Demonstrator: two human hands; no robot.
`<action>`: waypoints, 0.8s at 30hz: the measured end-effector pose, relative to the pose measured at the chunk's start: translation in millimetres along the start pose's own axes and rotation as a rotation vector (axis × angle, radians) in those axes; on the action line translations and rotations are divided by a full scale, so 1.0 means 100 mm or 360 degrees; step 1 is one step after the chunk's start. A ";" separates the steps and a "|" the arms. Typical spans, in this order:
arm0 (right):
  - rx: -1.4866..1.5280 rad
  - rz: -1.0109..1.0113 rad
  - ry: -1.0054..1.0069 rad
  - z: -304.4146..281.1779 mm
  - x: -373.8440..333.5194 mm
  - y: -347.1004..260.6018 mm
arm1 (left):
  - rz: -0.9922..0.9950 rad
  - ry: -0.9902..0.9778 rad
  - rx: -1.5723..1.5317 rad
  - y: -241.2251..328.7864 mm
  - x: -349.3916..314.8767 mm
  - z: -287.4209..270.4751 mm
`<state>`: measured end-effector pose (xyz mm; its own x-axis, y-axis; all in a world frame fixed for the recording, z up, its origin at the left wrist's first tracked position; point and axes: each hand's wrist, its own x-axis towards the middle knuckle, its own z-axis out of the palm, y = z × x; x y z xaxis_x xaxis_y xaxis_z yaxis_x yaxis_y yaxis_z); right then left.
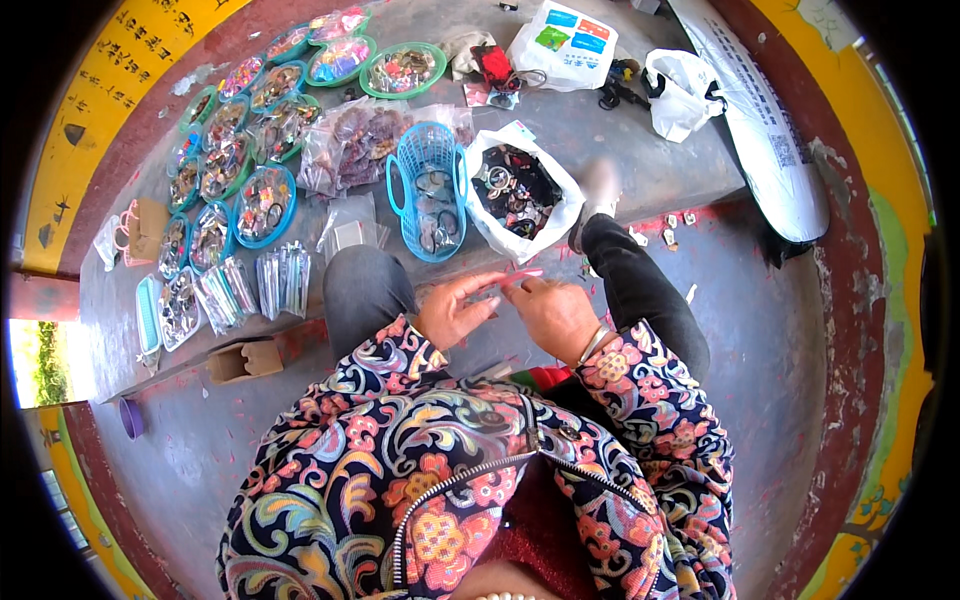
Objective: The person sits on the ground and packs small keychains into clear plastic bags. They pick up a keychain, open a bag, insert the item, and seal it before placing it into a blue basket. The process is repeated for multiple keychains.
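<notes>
"Gripping what, down there?"

"A thin pinkish-red strip (524, 273). It sits on the person's side of the blue basket (430, 148), a little to the basket's right."

"How firmly?"

"The right hand (556, 316) has its fingers curled and seems clamped on the strip. The left hand (455, 312) stretches its fingertips to the other end, thumb standing clear; whether it grips at all, I can't tell. The two nearly meet at the tips, palms apart."

"What worries you?"

"A slip, mostly. The strip is slender and little of it seems caught, so a loose pinch or a sharp tug could free it."

"And it would land where?"

"Perhaps in the white bag (568, 195), just right of the basket. That gapes wide, full of small dark pieces, and a scrap could get lost among them. Or it might reach the floor (760, 320), well to the basket's right."

"Anything else?"

"The left knee (365, 280), near the basket on its left and nearer the person. A careless shift of that leg could nudge the basket along the worktop (610, 130), or scatter the clear packets (284, 280) farther left of it."
</notes>
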<state>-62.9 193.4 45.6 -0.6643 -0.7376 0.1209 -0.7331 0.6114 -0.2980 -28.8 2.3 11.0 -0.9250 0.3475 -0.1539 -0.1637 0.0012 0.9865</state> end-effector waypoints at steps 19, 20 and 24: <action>-0.0026 -0.0287 -0.0012 0.06 0.09 -0.04 | 0.0081 0.0372 0.0027 -0.12 0.08 0.12; -0.0042 -0.0307 -0.0007 0.07 0.09 -0.04 | 0.0034 0.0350 0.0039 -0.10 0.08 0.10; 0.0039 -0.0361 0.0022 0.08 0.16 -0.06 | -0.0032 0.0464 0.0189 -0.23 0.12 0.02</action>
<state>-68.4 175.7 42.1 -0.4847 -0.8514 0.2002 -0.8603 0.4228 -0.2847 -35.4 8.3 -12.9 -0.9841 0.0626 -0.1662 -0.1578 0.1206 0.9801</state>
